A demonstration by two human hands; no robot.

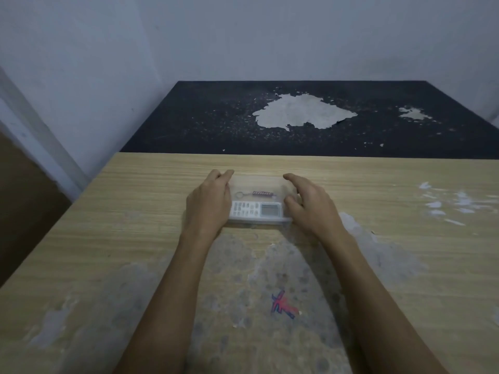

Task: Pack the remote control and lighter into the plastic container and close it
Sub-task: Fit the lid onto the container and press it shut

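Note:
A clear plastic container sits on the wooden table, a little beyond the middle. Inside it lies a white remote control along the near side, screen to the right. Behind the remote lies a red and dark lighter with a key ring at its left end. A clear lid seems to cover the box. My left hand is pressed against the container's left end, fingers curled over its far corner. My right hand clasps the right end, thumb on the near side.
The wooden table has worn grey patches near me and a red and blue scribble. White scuffs mark its right side. Behind it is a black surface with peeled pale patches, then a wall.

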